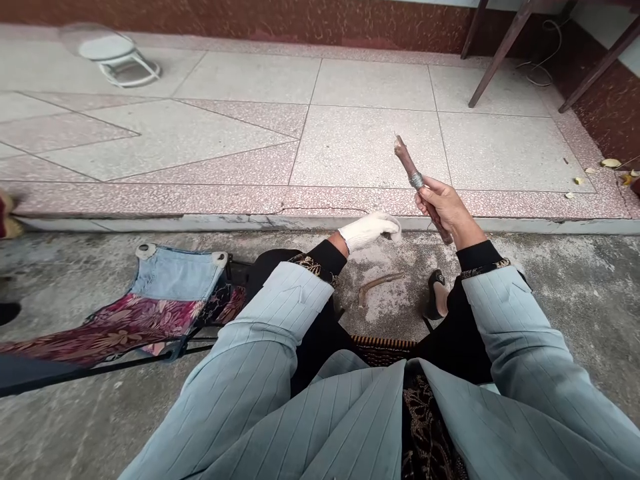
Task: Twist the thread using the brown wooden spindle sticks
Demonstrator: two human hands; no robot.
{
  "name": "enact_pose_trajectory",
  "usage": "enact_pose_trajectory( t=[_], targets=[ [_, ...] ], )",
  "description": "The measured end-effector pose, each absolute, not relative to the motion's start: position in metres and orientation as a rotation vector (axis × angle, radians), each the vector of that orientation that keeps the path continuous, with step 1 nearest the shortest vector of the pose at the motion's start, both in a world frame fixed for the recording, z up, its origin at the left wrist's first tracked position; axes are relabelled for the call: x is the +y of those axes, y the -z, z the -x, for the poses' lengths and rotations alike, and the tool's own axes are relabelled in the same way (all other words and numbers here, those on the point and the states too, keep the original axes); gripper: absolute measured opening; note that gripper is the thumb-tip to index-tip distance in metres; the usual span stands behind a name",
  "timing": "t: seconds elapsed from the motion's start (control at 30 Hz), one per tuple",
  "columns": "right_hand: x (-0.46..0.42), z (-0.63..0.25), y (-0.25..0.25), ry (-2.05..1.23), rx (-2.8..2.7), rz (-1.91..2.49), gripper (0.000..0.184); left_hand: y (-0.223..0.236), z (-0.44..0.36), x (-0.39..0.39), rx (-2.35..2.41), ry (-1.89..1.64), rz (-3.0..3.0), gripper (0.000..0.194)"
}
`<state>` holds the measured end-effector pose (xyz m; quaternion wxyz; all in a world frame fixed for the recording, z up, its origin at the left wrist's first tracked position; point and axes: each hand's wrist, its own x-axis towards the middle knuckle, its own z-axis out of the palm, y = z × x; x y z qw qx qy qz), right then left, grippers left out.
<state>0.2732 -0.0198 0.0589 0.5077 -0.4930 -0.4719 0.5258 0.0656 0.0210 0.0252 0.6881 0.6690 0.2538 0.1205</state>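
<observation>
My right hand grips a short brown stick, its fingers wrapped round the lower part. The stick is tilted, its pale, broken upper end pointing away from me. Several turns of grey wire are wound tightly round its middle, just above my thumb. My left hand wears a white knit glove and hangs to the left of the stick, apart from it. Its fingers are curled, and what they hold, if anything, is hidden. A thin dark wire-like line runs along the step's edge towards the glove.
A bent stick lies on the concrete between my feet. To my left stands a folding chair with denim and floral cloth. The raised tiled step ahead carries a white stool and wooden legs. Fallen leaves lie at right.
</observation>
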Motion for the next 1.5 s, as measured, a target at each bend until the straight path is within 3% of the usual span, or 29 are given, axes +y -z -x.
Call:
enact_pose_trajectory(
  t=[0.17,0.4,0.47,0.57,0.67,0.77,0.97,1.27,1.5],
  targets=[
    [-0.007,-0.273,-0.042,-1.081,-1.223,1.51,0.067,-0.037,-0.065,0.017,0.513,-0.171,-1.575,0.016],
    [-0.016,-0.28,-0.057,-0.473,-1.992,2.101,0.041,-0.055,-0.057,0.02,0.527,-0.199,-1.652,0.016],
    [-0.019,-0.279,-0.061,-0.609,-2.231,2.182,0.035,-0.058,-0.055,0.02,0.559,-0.191,-1.732,0.017],
    [-0.022,-0.284,-0.064,-1.281,-2.483,2.028,0.03,-0.059,-0.054,0.02,0.575,-0.16,-1.772,0.015],
    [-0.023,-0.301,-0.067,-1.831,-2.429,1.699,0.047,-0.057,-0.053,0.022,0.56,-0.157,-1.648,0.014],
    [-0.026,-0.317,-0.075,-2.048,-2.196,1.375,0.06,-0.051,-0.051,0.028,0.508,-0.159,-1.543,0.016],
    [-0.037,-0.299,-0.075,-1.853,-1.714,0.951,0.053,-0.033,-0.058,0.024,0.53,-0.315,-1.471,0.011],
    [-0.029,-0.271,-0.062,-1.617,-1.131,0.892,0.042,-0.031,-0.064,0.017,0.36,-0.379,-0.874,0.043],
    [-0.025,-0.282,-0.06,-1.617,-0.984,0.87,0.036,-0.03,-0.058,0.025,0.318,-0.541,-1.222,0.055]
  ],
)
